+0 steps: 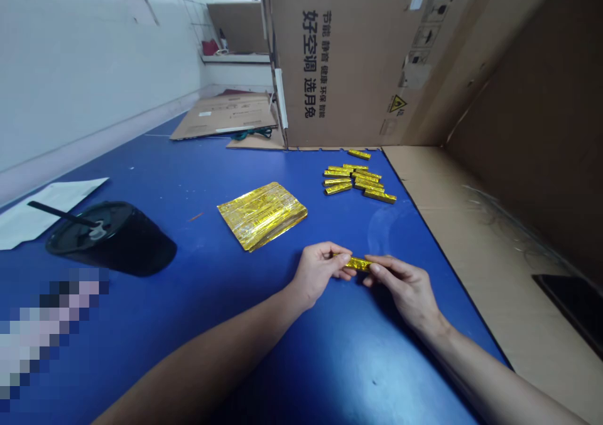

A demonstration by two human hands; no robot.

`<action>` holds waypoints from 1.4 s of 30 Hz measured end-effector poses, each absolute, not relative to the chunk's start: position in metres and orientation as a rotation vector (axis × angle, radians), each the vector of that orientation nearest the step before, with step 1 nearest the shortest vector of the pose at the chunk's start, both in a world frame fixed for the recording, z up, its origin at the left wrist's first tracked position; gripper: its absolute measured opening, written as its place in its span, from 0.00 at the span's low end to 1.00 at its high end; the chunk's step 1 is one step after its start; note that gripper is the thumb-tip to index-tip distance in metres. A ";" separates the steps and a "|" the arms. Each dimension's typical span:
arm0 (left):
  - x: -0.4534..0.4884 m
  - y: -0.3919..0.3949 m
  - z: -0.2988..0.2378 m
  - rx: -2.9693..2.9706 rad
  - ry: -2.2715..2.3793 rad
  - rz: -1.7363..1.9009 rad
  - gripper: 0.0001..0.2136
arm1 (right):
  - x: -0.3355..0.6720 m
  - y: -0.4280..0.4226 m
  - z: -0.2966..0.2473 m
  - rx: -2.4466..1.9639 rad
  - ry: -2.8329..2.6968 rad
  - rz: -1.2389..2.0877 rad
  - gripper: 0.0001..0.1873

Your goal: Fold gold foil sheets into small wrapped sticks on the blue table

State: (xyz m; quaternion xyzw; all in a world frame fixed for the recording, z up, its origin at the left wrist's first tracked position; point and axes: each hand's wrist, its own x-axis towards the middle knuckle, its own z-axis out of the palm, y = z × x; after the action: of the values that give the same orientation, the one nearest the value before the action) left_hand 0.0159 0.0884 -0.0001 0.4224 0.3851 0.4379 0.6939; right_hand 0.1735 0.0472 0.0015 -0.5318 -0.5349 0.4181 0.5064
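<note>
Between my two hands is a narrow strip of folded gold foil (358, 263), held just above the blue table. My left hand (323, 268) pinches its left end between thumb and fingers. At the other end, my right hand (400, 284) grips it the same way. Left of and beyond my hands lies a stack of flat gold foil sheets (264, 215), creased and shiny. Farther back on the right, several folded gold foil strips (374, 185) lie in a loose group, with a single strip (359, 154) apart behind them.
A black tumbler (117, 240) with a straw stands at the left, near a white sheet (56, 205). Tall cardboard (358, 67) walls off the back and right. Flattened cardboard (226, 116) lies at the far left. A pixelated patch covers the lower left.
</note>
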 end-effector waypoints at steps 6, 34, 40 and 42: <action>0.016 0.092 0.001 0.835 0.897 1.082 0.12 | 0.177 0.050 0.000 -1.337 -1.146 0.992 0.13; 0.016 0.098 -0.005 0.908 0.887 1.085 0.12 | 0.220 0.209 -0.004 -1.948 -1.379 0.384 0.12; 0.015 0.098 -0.005 0.911 0.885 1.072 0.12 | 0.212 0.220 -0.007 -1.993 -1.503 0.187 0.08; 0.015 0.098 -0.005 0.913 0.886 1.072 0.12 | 0.211 0.224 -0.008 -1.997 -1.518 0.161 0.12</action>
State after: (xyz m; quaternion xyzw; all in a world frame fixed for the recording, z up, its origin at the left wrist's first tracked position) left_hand 0.0153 0.0976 -0.0053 0.4058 0.3935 0.4761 0.6737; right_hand 0.2110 0.2242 -0.0082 -0.7555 -0.5744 0.0611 0.3090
